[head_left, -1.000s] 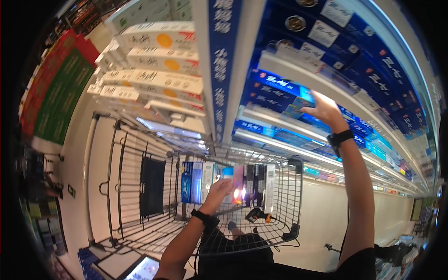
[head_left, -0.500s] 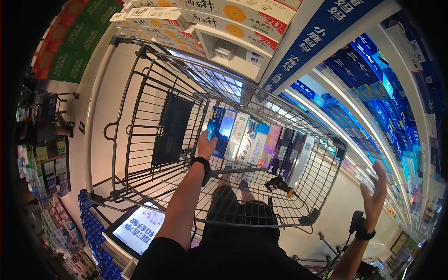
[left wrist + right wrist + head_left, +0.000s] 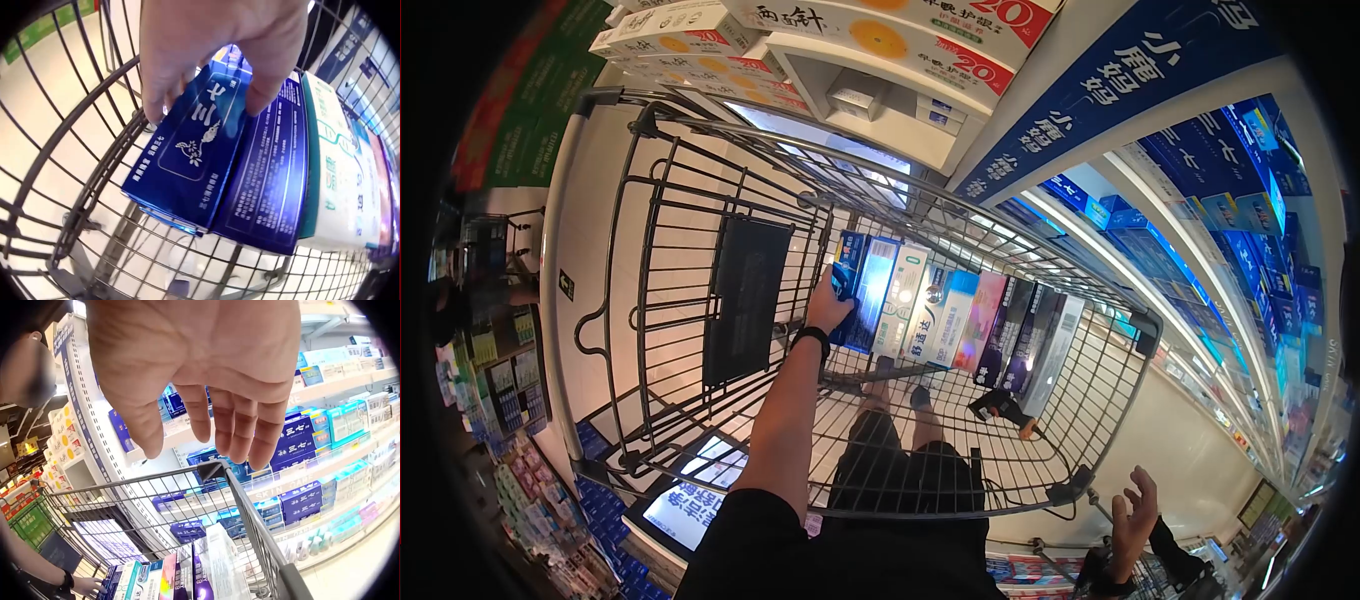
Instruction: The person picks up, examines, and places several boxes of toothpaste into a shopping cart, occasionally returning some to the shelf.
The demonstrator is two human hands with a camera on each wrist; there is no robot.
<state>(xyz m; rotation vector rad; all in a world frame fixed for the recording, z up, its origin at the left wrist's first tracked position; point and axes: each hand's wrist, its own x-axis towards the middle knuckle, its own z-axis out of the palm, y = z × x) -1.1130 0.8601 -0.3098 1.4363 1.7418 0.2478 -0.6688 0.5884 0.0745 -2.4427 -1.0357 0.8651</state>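
Observation:
A row of toothpaste boxes stands in a wire shopping cart (image 3: 1135,400). My left hand (image 3: 828,308) grips the dark blue box (image 3: 862,318) at the row's left end; in the left wrist view, the thumb and fingers of that hand (image 3: 219,47) straddle the blue box (image 3: 190,140). Beside it stand another blue box (image 3: 269,169) and a white and green box (image 3: 337,169). My right hand (image 3: 1135,525) is held outside the cart at the lower right, empty. The right wrist view shows that hand (image 3: 200,375) with its fingers extended and relaxed.
Lit shelves with blue boxes (image 3: 297,440) stand along the right. White cartons with orange circles (image 3: 880,40) are stacked beyond the cart. A black and orange object (image 3: 1003,408) shows at the cart's lower right. A lit screen (image 3: 690,500) is at the lower left.
My right hand has come away from the shelf, down and back to the cart's right side. My left hand has moved from above the middle boxes to the leftmost blue box and grips it.

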